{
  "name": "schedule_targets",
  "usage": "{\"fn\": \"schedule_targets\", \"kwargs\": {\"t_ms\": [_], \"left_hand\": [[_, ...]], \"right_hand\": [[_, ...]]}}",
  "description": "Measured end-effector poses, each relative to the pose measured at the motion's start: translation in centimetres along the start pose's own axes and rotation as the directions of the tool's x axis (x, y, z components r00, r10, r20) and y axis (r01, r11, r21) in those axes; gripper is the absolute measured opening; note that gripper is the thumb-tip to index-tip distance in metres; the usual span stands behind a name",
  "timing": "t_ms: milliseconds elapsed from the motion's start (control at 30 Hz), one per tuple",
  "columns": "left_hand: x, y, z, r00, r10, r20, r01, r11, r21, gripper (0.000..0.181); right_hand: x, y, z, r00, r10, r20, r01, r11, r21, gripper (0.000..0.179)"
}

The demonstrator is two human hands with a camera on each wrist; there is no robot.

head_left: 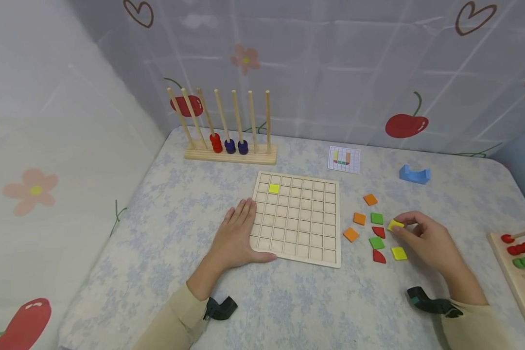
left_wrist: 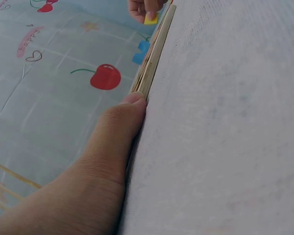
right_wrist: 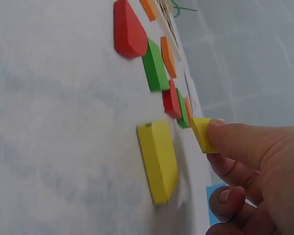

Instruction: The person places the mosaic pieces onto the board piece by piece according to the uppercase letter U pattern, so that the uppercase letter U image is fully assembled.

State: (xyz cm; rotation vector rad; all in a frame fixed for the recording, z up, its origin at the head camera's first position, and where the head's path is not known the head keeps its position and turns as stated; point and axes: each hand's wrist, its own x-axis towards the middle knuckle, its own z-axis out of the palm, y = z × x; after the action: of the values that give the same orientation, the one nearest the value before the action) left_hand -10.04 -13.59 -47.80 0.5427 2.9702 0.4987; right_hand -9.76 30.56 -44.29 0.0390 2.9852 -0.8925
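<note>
A wooden grid board lies mid-table with one yellow square tile in a cell near its upper left. My left hand rests along the board's left side and lower left corner, fingers straight, thumb at the bottom edge. Between thumb and fingers my right hand pinches another yellow square tile, just off the table. Below it lies one more yellow tile. Left of that hand are green squares, red quarter-round tiles and orange squares.
Behind the board stands a wooden peg rack with red and dark blue beads. A small pattern card lies at the back, with a blue notched block to its right. A wooden bead board sits at the right edge.
</note>
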Motion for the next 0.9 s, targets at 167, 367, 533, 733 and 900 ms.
{"fn": "schedule_targets", "kwargs": {"t_ms": [167,367,533,733,900], "left_hand": [[0.0,0.0,-0.1,1.000,-0.004,0.008,0.004,1.000,0.000,0.141],[0.0,0.1,-0.2,1.000,0.000,0.001,0.000,1.000,-0.003,0.141],[0.0,0.1,-0.1,1.000,0.004,-0.006,-0.004,1.000,0.001,0.141],[0.0,-0.1,0.0,1.000,0.005,-0.005,-0.005,1.000,-0.008,0.142],[0.0,-0.1,0.1,1.000,-0.001,0.004,0.002,1.000,-0.003,0.142]], "right_hand": [[1.2,-2.3,0.6,1.000,-0.019,0.015,0.018,0.998,0.067,0.031],[3.0,-5.3,2.3,0.997,-0.065,0.041,0.059,0.989,0.137,0.030],[4.5,-8.0,4.1,0.988,-0.136,0.067,0.120,0.972,0.204,0.022],[6.1,-11.1,6.4,0.971,-0.211,0.110,0.176,0.948,0.265,0.014],[7.1,-13.9,8.4,0.960,-0.241,0.146,0.187,0.933,0.307,0.010]]}}
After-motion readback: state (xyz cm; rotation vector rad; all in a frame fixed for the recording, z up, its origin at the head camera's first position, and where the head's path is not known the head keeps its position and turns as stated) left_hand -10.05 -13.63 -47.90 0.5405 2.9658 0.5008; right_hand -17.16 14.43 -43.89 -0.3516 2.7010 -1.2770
